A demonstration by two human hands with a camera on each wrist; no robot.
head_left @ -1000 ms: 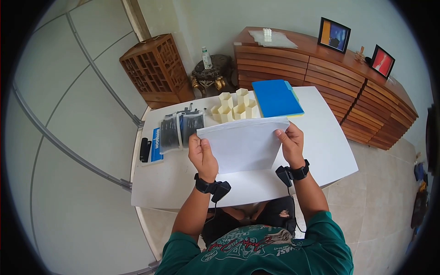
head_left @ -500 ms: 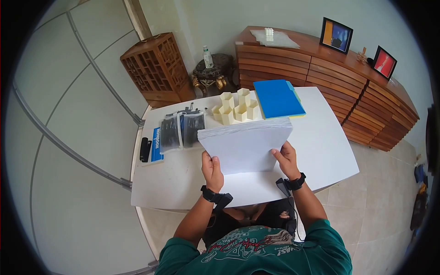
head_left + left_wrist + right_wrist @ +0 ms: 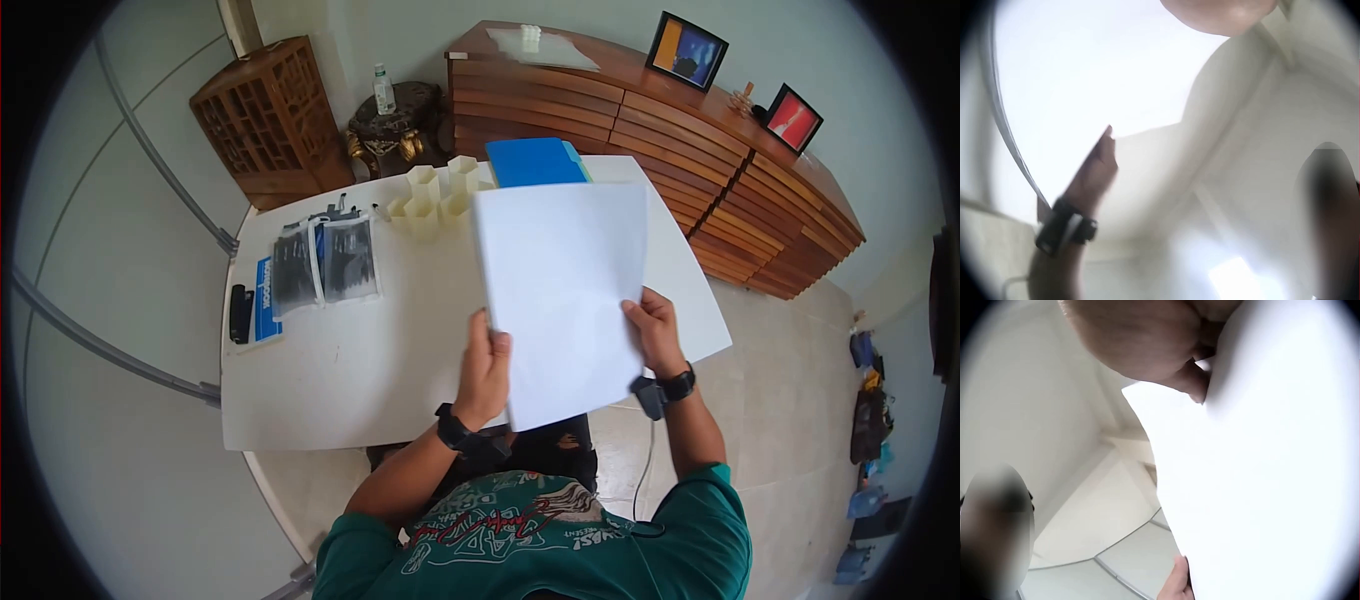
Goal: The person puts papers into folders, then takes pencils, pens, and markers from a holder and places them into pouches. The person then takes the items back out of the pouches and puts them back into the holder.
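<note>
A thick stack of white paper is held over the front part of the desk, its long sides running away from the body. My left hand holds its left edge, thumb on the near face. On the opposite edge, my right hand grips the sheets with the thumb on top. The right wrist view shows the right thumb and fingers pinching the paper, with the left hand at the far edge. Seen from the left wrist, the paper spans between both hands.
Cream hexagonal holders and a blue folder lie at the back of the white desk. Zip pouches, a blue notebook and a black stapler sit at its left. Behind stands a wooden cabinet.
The stack, earlier standing on the desk with its long edge sideways, is now turned lengthwise and nearer the body. Both hands slid down its sides, then shifted right. The head view has turned right.
</note>
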